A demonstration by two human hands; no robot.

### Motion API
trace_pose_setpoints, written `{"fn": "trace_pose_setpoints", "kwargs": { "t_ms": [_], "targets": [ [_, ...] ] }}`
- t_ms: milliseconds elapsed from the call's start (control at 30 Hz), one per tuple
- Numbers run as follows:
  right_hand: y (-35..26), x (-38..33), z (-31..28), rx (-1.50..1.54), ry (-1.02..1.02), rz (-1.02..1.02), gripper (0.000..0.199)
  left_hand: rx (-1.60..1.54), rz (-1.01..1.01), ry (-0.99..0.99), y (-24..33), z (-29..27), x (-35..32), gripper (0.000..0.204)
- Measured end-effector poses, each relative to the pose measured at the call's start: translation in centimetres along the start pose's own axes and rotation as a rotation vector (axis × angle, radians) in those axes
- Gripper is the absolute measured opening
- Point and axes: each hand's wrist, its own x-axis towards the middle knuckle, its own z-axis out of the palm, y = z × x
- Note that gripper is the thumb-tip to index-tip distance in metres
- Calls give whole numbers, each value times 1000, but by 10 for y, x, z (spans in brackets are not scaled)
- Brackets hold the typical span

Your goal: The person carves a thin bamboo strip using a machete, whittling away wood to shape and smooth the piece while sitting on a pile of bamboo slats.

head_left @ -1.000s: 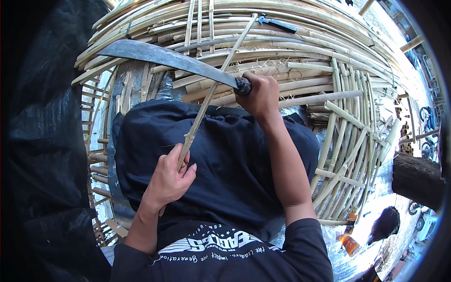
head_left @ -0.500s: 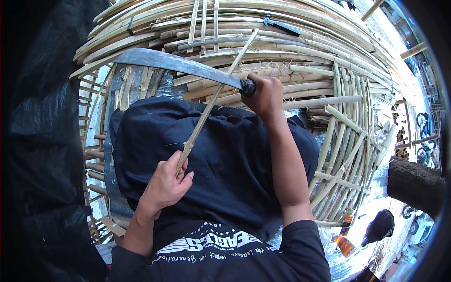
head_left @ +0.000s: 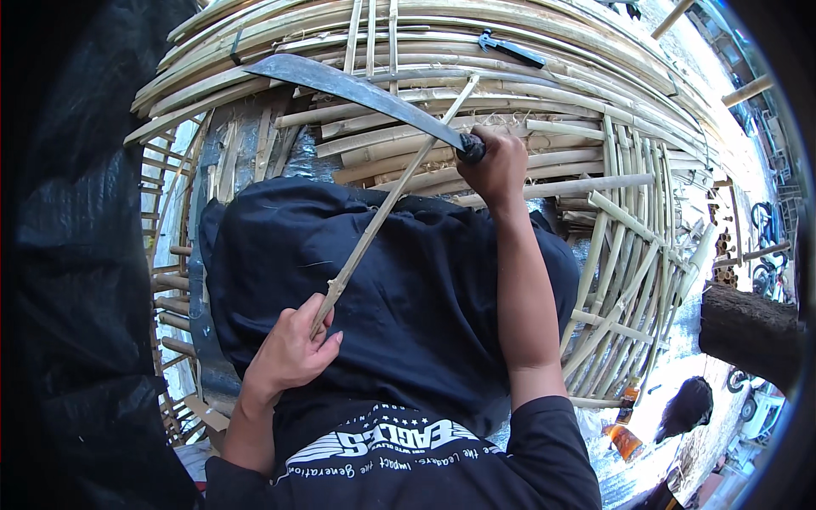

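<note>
My left hand (head_left: 297,347) is closed around the lower part of a slim bamboo strip (head_left: 376,223), which slants up and to the right over the dark cloth (head_left: 280,255) on my lap. In my right hand (head_left: 496,167) is the dark handle of a machete (head_left: 365,93). Its broad, curved blade points up and left and crosses the strip near its upper end; whether blade and strip touch I cannot tell. A knotty bump shows on the strip just above my left fingers.
Long split bamboo slats (head_left: 476,64) lie stacked ahead, with a hammer (head_left: 512,49) on them. At right stands a bamboo lattice frame (head_left: 625,246), with a bottle of amber liquid (head_left: 627,399) and an orange packet (head_left: 625,442) below. Black sheeting (head_left: 81,255) hangs at left.
My right hand has shifted slightly right, and the machete's tip has swung up and right. The strip leans further right; my left hand has moved slightly down and left.
</note>
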Motion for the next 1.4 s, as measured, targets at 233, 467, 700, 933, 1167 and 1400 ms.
{"fn": "trace_pose_setpoints", "kwargs": {
  "t_ms": [233,467,700,933,1167,1400],
  "targets": [
    [46,17,10,27,158,523,22,-8,6,-3,-23,11,-11,20],
    [59,8,21,672,293,727,26,-149,-22,4,-15,21,-1,23],
    [33,3,10,762,243,702,24,-658,-68,-45,-22,18,15,20],
    [10,-6,20,475,29,412,31,-914,-78,-208,-12,7,60,18],
    [-50,-32,17,360,-375,211,23,-893,-86,-135,-12,2,96,18],
    [-76,-52,21,326,-471,13,28,-574,-107,20,-11,14,107,21]
  ]
}}
